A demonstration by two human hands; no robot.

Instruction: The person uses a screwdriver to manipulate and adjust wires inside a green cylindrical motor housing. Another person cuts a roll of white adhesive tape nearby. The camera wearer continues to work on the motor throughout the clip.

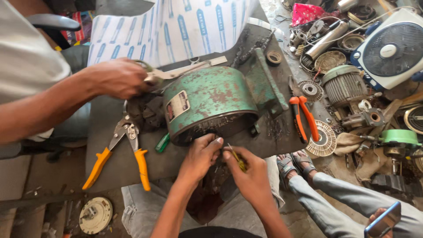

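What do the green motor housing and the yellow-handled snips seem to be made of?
The motor housing looks like cast or sheet metal under worn green paint: rust-brown patches show where the coat has flaked. The snips seem to have bare grey steel jaws, dull and unpolished, with handles sleeved in yellow-orange plastic or rubber; which of the two cannot be told.

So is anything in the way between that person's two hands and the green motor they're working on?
Nothing visible. The left hand already rests on the lower rim of the green motor housing, and the right hand, holding a small yellow-handled tool, sits just beside it.
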